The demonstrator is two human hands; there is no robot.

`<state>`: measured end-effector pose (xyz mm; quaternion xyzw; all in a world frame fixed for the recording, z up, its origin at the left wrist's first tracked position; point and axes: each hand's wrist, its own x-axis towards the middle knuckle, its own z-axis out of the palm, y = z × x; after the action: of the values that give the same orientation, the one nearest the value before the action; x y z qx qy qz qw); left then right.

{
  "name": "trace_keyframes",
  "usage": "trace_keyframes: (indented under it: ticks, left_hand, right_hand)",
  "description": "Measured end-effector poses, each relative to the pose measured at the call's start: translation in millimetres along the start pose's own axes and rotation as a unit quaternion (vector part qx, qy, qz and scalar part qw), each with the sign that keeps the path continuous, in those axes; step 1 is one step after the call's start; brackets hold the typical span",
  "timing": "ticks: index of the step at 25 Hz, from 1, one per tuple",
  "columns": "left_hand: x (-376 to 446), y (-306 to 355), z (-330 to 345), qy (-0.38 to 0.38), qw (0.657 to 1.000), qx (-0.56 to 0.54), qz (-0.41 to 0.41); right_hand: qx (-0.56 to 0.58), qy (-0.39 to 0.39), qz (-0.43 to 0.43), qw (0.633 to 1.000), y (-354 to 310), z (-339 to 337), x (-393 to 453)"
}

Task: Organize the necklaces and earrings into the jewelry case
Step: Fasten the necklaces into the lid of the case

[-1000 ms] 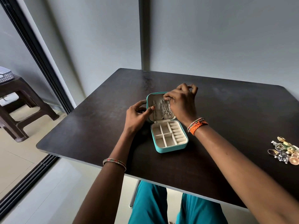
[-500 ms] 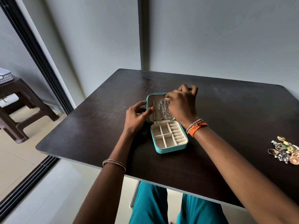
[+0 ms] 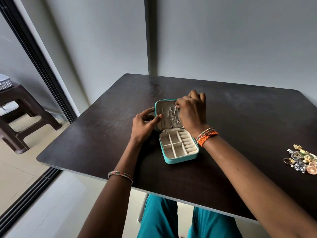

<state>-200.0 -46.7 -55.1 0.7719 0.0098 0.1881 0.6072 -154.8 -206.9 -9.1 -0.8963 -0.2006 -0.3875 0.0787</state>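
Note:
A teal jewelry case (image 3: 180, 159) lies open on the dark table (image 3: 240, 121), its cream tray divided into small compartments that hold nothing. Several silver necklaces (image 3: 172, 116) hang inside the raised lid. My right hand (image 3: 193, 111) pinches the top of one necklace near the lid's upper edge. My left hand (image 3: 145, 121) grips the lid's left edge, thumb on the inner lining. A pile of earrings (image 3: 302, 160) lies at the table's far right, apart from both hands.
A wall runs right behind the table. At the left stand a dark sliding-door frame (image 3: 39, 66) and a brown plastic stool (image 3: 18, 115) on the floor beyond it. My teal-clad knees (image 3: 171, 220) sit under the table's front edge.
My right hand's fingers have shifted slightly up along the lid's top edge on the necklace. The left hand keeps its hold on the lid.

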Motion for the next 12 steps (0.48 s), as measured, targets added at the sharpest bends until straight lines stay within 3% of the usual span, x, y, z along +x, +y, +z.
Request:
trace_keyframes:
  ticks: [8,12]
  left_hand:
    - [-1.0,3.2,0.0,-0.02,1.0,-0.009,0.017]
    - [-1.0,2.8,0.0,-0.024,0.999,-0.011,0.019]
  right_hand:
    - [0.011,0.028,0.014,0.999,0.8,2.1,-0.7]
    - [-0.033,0.0,-0.032,0.999,4.3,2.5,-0.2]
